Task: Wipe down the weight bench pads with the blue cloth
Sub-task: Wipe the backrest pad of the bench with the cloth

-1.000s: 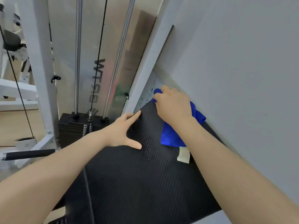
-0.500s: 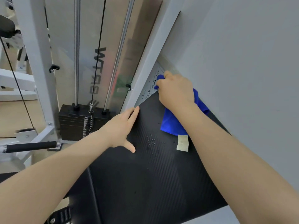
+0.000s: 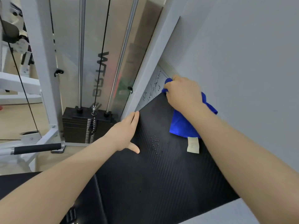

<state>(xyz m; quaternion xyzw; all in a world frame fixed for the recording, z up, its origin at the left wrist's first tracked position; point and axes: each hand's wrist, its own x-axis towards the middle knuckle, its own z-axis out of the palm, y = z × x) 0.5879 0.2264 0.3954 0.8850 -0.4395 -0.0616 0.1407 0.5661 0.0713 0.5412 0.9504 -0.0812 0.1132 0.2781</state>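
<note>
The black ribbed bench pad [image 3: 161, 183] fills the lower middle of the view, its far end against a grey wall. My right hand [image 3: 182, 92] grips the blue cloth [image 3: 182, 126] at the pad's far right corner, fingers curled round the bunched top. The cloth's loose end trails toward me on the pad, with a pale label [image 3: 193, 145] at its hem. My left hand [image 3: 125, 133] rests flat on the pad's left edge, fingers straight and thumb spread. Small dark droplets [image 3: 155, 143] dot the pad between my hands.
The grey wall [image 3: 242, 78] runs close along the right. A white board with handwriting [image 3: 153, 89] leans beyond the pad's far end. A cable machine's black weight stack [image 3: 87, 125], chrome guide rods and white frame stand to the left, with a black-gripped handle [image 3: 37, 148] low left.
My right hand has pushed the blue cloth further up the pad to its far corner. My left hand has slid slightly forward along the left edge.
</note>
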